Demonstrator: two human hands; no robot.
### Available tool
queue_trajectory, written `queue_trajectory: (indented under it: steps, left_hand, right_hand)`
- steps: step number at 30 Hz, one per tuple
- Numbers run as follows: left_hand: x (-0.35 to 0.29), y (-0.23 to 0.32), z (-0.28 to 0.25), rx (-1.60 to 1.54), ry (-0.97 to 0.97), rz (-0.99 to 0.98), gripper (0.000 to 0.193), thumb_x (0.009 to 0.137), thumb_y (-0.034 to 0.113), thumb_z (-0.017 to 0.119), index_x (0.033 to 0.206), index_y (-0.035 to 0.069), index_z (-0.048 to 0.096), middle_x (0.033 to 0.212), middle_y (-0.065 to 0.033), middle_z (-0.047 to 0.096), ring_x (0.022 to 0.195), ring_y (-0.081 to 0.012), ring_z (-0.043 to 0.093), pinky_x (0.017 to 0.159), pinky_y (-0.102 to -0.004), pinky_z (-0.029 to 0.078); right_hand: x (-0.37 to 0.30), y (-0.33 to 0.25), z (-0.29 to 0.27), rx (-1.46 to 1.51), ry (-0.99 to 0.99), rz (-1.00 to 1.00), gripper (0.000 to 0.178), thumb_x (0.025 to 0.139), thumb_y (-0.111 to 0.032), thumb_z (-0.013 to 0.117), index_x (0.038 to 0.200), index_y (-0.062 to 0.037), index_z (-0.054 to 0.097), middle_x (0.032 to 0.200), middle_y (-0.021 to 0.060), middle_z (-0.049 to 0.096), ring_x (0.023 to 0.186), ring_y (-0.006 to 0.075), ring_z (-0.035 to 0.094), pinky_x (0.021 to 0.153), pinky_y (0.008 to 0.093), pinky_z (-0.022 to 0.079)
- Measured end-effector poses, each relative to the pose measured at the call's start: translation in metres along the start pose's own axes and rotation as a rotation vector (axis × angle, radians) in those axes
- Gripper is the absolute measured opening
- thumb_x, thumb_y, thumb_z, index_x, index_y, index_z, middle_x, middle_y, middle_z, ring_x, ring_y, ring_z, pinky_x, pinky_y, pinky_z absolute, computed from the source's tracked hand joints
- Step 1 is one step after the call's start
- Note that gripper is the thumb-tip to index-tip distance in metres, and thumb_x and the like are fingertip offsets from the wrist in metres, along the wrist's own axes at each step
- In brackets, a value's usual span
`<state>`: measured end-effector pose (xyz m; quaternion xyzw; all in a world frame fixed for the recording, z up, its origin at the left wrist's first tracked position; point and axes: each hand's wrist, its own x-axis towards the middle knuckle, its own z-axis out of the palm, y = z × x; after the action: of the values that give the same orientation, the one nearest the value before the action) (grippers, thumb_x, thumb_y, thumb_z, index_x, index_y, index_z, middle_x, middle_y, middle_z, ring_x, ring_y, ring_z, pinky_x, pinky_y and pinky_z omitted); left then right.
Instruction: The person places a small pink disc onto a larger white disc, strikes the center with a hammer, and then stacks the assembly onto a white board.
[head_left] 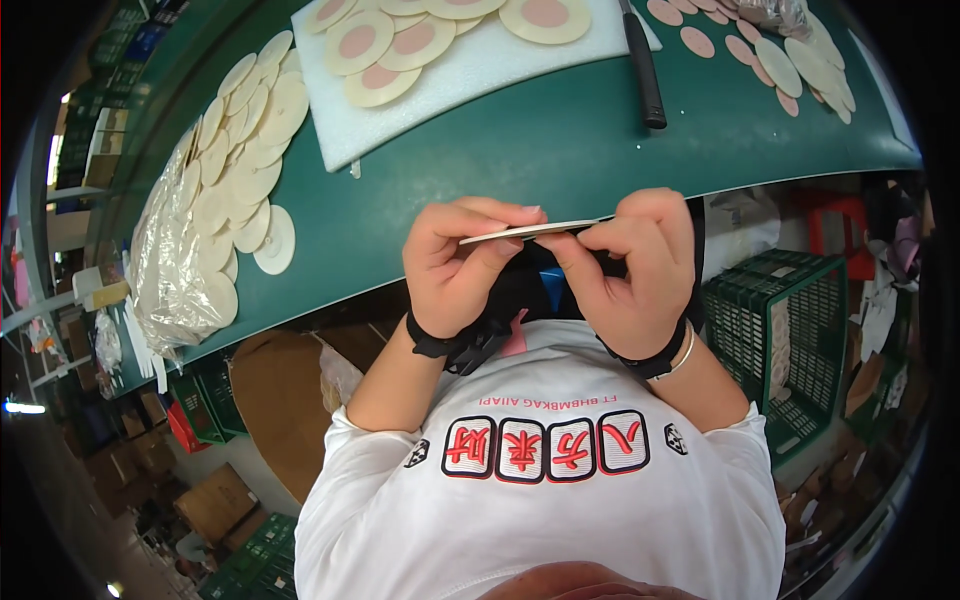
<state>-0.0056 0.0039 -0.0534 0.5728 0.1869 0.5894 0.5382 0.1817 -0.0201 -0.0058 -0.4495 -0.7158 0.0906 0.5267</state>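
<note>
A thin cream-coloured disc (530,230) is held nearly edge-on between my two hands, just off the near edge of the table. My left hand (452,262) pinches its left side, fingers above and thumb below. On the other side, my right hand (640,262) grips the disc's right end between thumb and curled fingers. The disc's faces are mostly hidden at this angle. Beyond my hands, a white foam sheet (345,130) bears several cream discs with pink round centres (415,40).
A heap of plain cream discs (240,160) spills from a clear plastic bag (165,270) at the left. A black-handled tool (645,75) lies over the foam's right edge. Small pink discs (697,41) and more cream discs (780,66) lie far right. Below stands a green crate (780,340).
</note>
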Motion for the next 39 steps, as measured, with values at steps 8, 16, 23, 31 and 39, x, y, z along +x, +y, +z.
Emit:
queue_trajectory:
  steps: [8, 16, 23, 31, 39]
  left_hand:
    - [-0.003, 0.019, 0.018, 0.143, 0.081, -0.07, 0.017, 0.094, -0.007, 0.065, 0.108, -0.001, 0.057, 0.107, -0.0197, 0.072, 0.098, -0.019, 0.069, 0.083, -0.0292, 0.056]
    - [0.001, 0.048, 0.034, 0.341, 0.121, -0.336, 0.018, 0.094, 0.001, 0.07, 0.11, -0.005, 0.065, 0.098, -0.0108, 0.072, 0.086, -0.0111, 0.066, 0.075, -0.0241, 0.053]
    - [-0.005, 0.041, 0.04, 0.383, 0.152, -0.351, 0.017, 0.094, 0.006, 0.07, 0.107, -0.004, 0.068, 0.093, -0.0074, 0.072, 0.081, -0.0115, 0.066, 0.07, -0.0251, 0.052]
    - [-0.003, 0.04, 0.055, 0.78, 0.14, -0.203, 0.014, 0.091, 0.005, 0.07, 0.103, -0.002, 0.07, 0.087, -0.015, 0.071, 0.075, -0.0211, 0.069, 0.069, -0.0281, 0.053]
    - [0.022, 0.067, 0.032, 0.926, -0.002, -0.101, 0.022, 0.08, -0.002, 0.071, 0.102, 0.003, 0.073, 0.097, -0.012, 0.071, 0.085, -0.0245, 0.068, 0.077, -0.0321, 0.053]
  right_hand:
    - [-0.002, 0.005, -0.006, 0.334, -0.105, 0.176, 0.024, 0.079, 0.002, 0.08, 0.097, -0.0022, 0.065, 0.09, 0.006, 0.058, 0.075, 0.0151, 0.055, 0.064, 0.0273, 0.044]
    - [-0.006, 0.01, -0.009, 0.936, -0.254, 0.656, 0.013, 0.09, 0.002, 0.07, 0.101, 0.0015, 0.063, 0.101, 0.0054, 0.058, 0.086, 0.0117, 0.056, 0.074, 0.0249, 0.045]
    - [-0.006, 0.013, -0.012, 0.764, -0.277, 0.481, 0.009, 0.092, 0.003, 0.067, 0.099, 0.003, 0.062, 0.097, 0.0049, 0.057, 0.084, 0.0104, 0.055, 0.073, 0.0227, 0.044]
    - [-0.023, 0.008, 0.003, 0.505, -0.115, 0.449, 0.008, 0.092, 0.002, 0.068, 0.098, 0.0029, 0.062, 0.093, 0.0041, 0.054, 0.076, 0.0092, 0.052, 0.067, 0.0229, 0.044]
    - [0.01, 0.029, -0.032, 0.567, -0.299, 0.479, 0.03, 0.09, -0.005, 0.073, 0.117, 0.0022, 0.061, 0.101, 0.0052, 0.058, 0.081, 0.0103, 0.057, 0.068, 0.0263, 0.048]
